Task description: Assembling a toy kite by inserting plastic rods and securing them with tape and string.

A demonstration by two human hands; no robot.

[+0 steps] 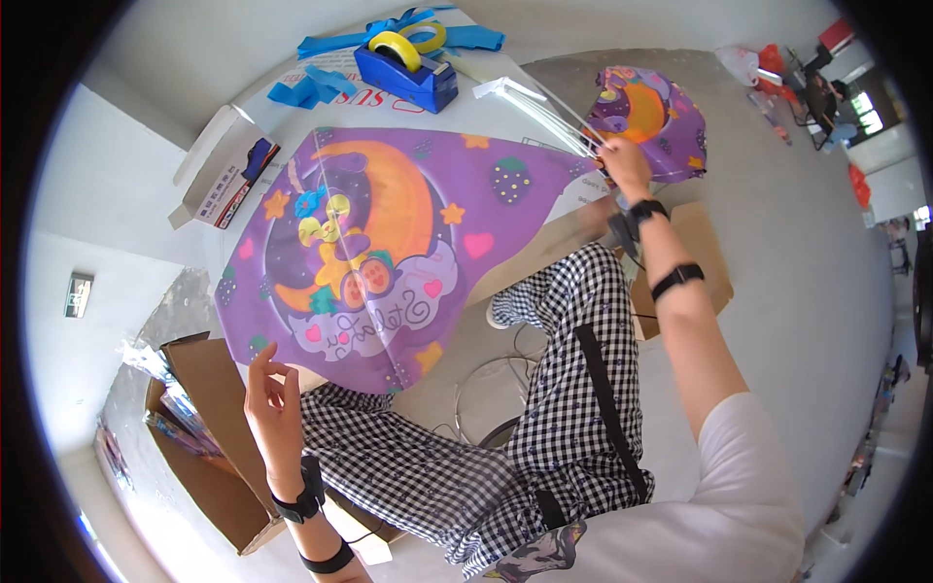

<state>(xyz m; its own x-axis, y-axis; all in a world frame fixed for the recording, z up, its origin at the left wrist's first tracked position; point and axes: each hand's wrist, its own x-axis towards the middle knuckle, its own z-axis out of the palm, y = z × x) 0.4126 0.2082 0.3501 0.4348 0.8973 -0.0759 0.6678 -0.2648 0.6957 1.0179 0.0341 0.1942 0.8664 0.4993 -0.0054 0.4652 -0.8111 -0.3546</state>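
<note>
A purple sheet (389, 243), shaped like a kite and printed with an orange moon, a yellow cartoon animal and stars, lies spread over a white table. A pale crease or thin rod line crosses it. At its near left edge my left hand (270, 403) is raised, fingers loosely bent and apart, holding nothing. My right hand (627, 167) is closed on a thin white rod at the sheet's far right tip. A bundle of white rods (544, 109) lies beside it. Just past that hand, a second purple printed sheet (646, 121) hangs bunched at the table's edge.
A blue tape dispenser (408, 80) with yellow tape rolls and blue strips (309, 87) sit at the table's back. Left of the sheet stands an opened white carton (222, 167). Brown cardboard boxes (209, 437) stand low at left, another (695, 257) at right.
</note>
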